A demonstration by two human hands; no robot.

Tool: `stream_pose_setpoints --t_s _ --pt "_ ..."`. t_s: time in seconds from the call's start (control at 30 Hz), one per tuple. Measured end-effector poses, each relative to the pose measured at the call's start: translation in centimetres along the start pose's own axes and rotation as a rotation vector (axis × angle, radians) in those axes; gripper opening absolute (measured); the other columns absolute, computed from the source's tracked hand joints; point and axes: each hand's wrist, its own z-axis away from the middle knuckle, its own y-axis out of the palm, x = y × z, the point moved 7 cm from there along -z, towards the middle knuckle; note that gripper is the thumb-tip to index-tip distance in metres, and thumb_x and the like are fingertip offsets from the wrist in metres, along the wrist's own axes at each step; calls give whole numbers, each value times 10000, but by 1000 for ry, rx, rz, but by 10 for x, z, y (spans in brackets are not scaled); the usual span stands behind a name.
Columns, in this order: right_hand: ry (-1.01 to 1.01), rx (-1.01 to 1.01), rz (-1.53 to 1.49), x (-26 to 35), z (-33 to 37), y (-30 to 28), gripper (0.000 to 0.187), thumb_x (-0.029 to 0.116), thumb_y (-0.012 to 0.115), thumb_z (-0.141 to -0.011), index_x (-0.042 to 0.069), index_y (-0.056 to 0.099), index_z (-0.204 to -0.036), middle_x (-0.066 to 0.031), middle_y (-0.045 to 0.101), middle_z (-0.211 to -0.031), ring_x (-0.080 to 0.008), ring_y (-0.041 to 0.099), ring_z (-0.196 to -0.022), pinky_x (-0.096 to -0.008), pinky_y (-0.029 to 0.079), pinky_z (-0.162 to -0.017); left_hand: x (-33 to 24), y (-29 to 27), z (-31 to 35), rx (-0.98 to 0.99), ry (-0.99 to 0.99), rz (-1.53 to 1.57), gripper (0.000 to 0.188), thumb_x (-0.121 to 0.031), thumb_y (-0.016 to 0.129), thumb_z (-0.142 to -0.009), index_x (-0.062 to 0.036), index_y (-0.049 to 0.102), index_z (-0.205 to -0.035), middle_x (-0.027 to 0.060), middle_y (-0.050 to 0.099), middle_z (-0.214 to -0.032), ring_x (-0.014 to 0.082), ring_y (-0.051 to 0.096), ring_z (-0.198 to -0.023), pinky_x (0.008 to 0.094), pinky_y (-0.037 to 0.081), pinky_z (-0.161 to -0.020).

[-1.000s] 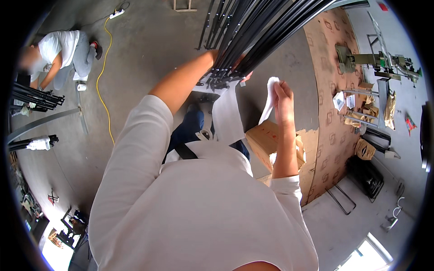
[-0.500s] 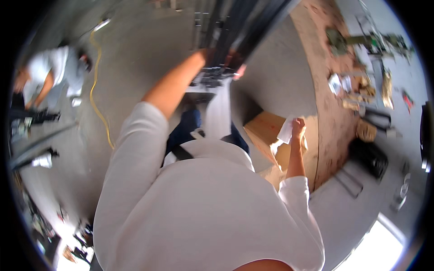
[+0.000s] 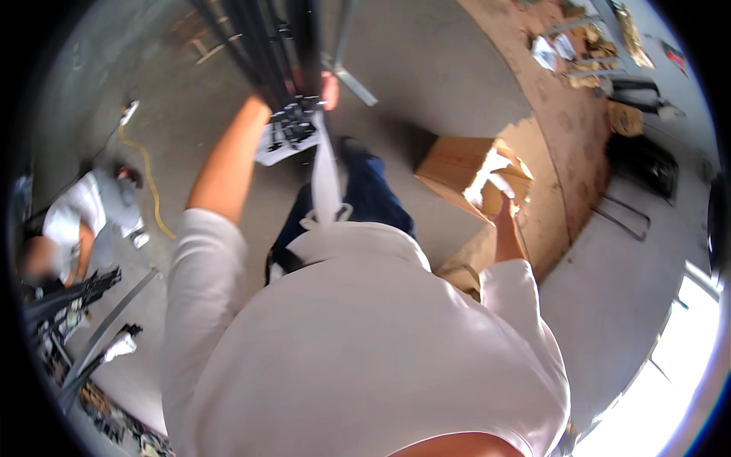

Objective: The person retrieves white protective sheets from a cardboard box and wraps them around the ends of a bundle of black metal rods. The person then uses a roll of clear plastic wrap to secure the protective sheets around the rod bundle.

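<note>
My left hand (image 3: 330,90) is wrapped round a bundle of long black bars (image 3: 283,53), close to its lower end. Small black fittings and a white flat piece (image 3: 283,148) show at that end. A white strip (image 3: 326,179) hangs from there toward my waist. On the right, my right hand (image 3: 504,213) reaches the mouth of an open cardboard box (image 3: 453,164), its fingers closed on a small white sheet (image 3: 499,183). More white material shows inside the box; the fingertips are partly hidden.
A co-worker (image 3: 84,213) bends over black parts (image 3: 72,297) at the left, near a yellow cable (image 3: 148,175). Flattened brown cardboard (image 3: 552,190) covers the floor at right. A black case (image 3: 643,164) and a metal frame (image 3: 624,217) lie beyond it.
The bars have swung left with my left hand. My right hand has brought the white sheet from above the box's edge to its opening. The whole view has turned.
</note>
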Motion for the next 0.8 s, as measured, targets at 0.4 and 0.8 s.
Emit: stream_pose_setpoints --t_s 0.4,0.8 --pt "-998 764 981 164 413 330 408 384 572 -759 16 569 -933 -152 607 -801 -285 597 -774 -376 462 -688 4 -3 0 -19 -33 -2 372 -253 353 -886 -8 531 -668 100 521 -674 220 496 -723 334 385 -751" --pt "-1108 1228 508 180 393 359 71 0 589 -651 -27 525 -668 -133 490 -934 -242 499 -813 -293 402 -733 26 -40 28 -412 -42 -77 327 -279 500 -795 -22 575 -982 96 604 -922 158 570 -857 265 442 -761"
